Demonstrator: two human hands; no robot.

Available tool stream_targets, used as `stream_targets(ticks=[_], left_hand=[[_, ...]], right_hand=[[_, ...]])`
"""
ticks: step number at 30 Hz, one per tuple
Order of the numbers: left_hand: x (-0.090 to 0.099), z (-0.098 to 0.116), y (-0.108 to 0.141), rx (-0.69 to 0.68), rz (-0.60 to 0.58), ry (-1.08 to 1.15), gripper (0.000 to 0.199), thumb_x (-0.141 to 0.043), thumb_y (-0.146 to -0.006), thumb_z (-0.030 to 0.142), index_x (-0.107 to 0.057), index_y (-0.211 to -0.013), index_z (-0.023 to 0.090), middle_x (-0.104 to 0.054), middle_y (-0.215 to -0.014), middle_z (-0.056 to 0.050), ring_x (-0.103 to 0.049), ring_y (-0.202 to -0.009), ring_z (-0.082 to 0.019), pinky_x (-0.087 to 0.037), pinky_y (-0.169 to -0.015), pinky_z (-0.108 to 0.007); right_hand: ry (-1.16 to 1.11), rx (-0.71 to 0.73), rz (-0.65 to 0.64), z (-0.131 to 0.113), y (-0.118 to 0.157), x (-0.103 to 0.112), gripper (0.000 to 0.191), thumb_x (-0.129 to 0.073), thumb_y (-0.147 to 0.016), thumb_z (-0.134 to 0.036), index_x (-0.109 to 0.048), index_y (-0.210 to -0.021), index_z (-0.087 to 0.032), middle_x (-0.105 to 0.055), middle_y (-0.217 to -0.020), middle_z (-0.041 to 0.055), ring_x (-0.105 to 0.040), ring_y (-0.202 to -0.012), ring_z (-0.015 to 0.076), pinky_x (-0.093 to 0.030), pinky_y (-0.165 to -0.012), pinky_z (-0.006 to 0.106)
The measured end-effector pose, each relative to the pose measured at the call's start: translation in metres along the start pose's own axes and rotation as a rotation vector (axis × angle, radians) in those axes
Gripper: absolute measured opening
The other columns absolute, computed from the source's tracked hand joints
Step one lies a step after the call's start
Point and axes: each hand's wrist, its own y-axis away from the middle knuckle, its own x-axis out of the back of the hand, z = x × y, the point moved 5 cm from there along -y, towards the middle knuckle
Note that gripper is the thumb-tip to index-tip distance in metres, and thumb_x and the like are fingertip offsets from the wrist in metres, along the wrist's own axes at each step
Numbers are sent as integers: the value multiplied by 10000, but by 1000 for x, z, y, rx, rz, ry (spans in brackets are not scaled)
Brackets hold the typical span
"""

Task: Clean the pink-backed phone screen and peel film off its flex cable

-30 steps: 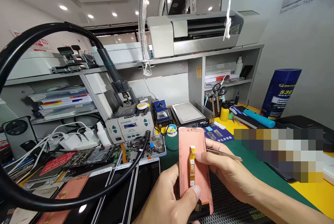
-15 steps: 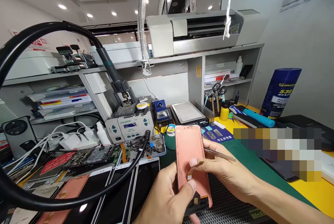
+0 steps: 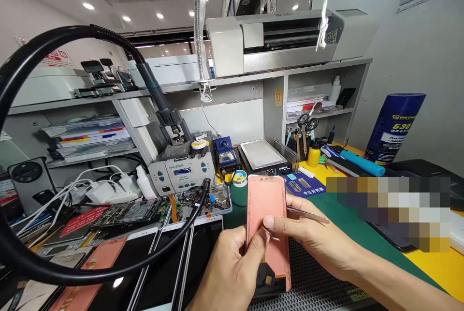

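A pink phone-sized panel (image 3: 266,199) is held upright in both hands over a black perforated mat. My left hand (image 3: 234,267) grips its left edge, thumb lying on the pink face. My right hand (image 3: 308,229) holds the right side, its thumb also on the face, close to the left thumb. Thin metal tweezers (image 3: 308,214) lie across my right hand, partly hidden by it. A small ribbon between the thumbs is mostly covered. Black material with a gold square shows at the panel's lower end.
Several phones and screens (image 3: 163,267) lie at lower left beneath a curving black hose (image 3: 90,279). A parts tray (image 3: 203,204), a soldering station (image 3: 181,173) and a tilted blue can (image 3: 395,127) stand around the green mat (image 3: 348,219).
My left thumb has moved up the panel to meet my right thumb, covering more of the ribbon. The whole view has shifted slightly.
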Motion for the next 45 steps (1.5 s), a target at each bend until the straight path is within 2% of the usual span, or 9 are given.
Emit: stream_targets(ticks=[4,7,9,12,17,26,31,37,45], left_hand=[[3,-1,1,-11,-6,-5,471,-489,-926,538,-442,-631,173,-348,-634,31,-314,-594,-104,-276,-526,-245],[1,1,3,-7,-79,47,355,-558,-902,461,-530,-728,153,-478,-699,-1,-444,-644,-125,-382,-587,-240],[-5,4,4,8,-184,117,282,-625,-859,415,-574,-874,138,-588,-801,-45,-554,-697,-162,-465,-634,-267],[-12,7,7,17,-312,238,327,-639,-856,404,-590,-1006,118,-662,-873,-95,-637,-713,-182,-524,-636,-288],[-9,6,6,50,-225,179,315,-626,-861,406,-617,-910,95,-705,-799,-111,-666,-592,-144,-452,-504,-188],[-7,1,4,96,-193,155,379,-583,-869,472,-610,-868,94,-690,-705,-98,-684,-556,-176,-491,-502,-220],[-6,1,3,87,-180,165,379,-544,-912,456,-620,-878,86,-688,-753,-105,-681,-577,-160,-489,-498,-206],[-7,0,5,30,-267,195,275,-602,-904,370,-613,-966,102,-729,-853,-110,-702,-620,-154,-464,-519,-179],[-7,8,3,15,-231,260,207,-582,-904,284,-605,-982,93,-732,-863,-127,-675,-589,-122,-409,-465,-156]], right_hand=[[-22,-30,55,5,-1,4,256,-835,-751,-312,-749,-966,-203,-758,-896,26,-666,-858,207,-511,-783,325],[-26,-48,107,7,-3,8,224,-850,-725,-282,-746,-906,-200,-762,-870,24,-669,-825,203,-511,-748,316],[-21,-59,120,7,-4,10,237,-841,-734,-299,-745,-926,-198,-767,-896,35,-674,-831,214,-514,-748,326],[-7,-69,131,7,-5,12,297,-830,-745,-332,-742,-994,-198,-767,-969,51,-675,-857,225,-516,-765,339],[8,-75,132,8,-5,13,354,-847,-717,-347,-743,-1015,-185,-764,-971,64,-677,-867,246,-513,-785,368],[19,-90,129,8,-5,13,290,-860,-705,-320,-740,-936,-191,-761,-910,39,-664,-839,216,-503,-761,339],[41,-103,137,8,-3,12,325,-864,-694,-315,-737,-965,-189,-760,-936,48,-665,-842,226,-505,-766,354],[53,-87,110,6,-3,11,220,-833,-722,-293,-746,-903,-203,-768,-878,23,-667,-799,208,-503,-721,316],[49,-84,55,5,-3,7,213,-860,-673,-184,-758,-859,-203,-768,-809,-16,-669,-757,157,-503,-687,246]])
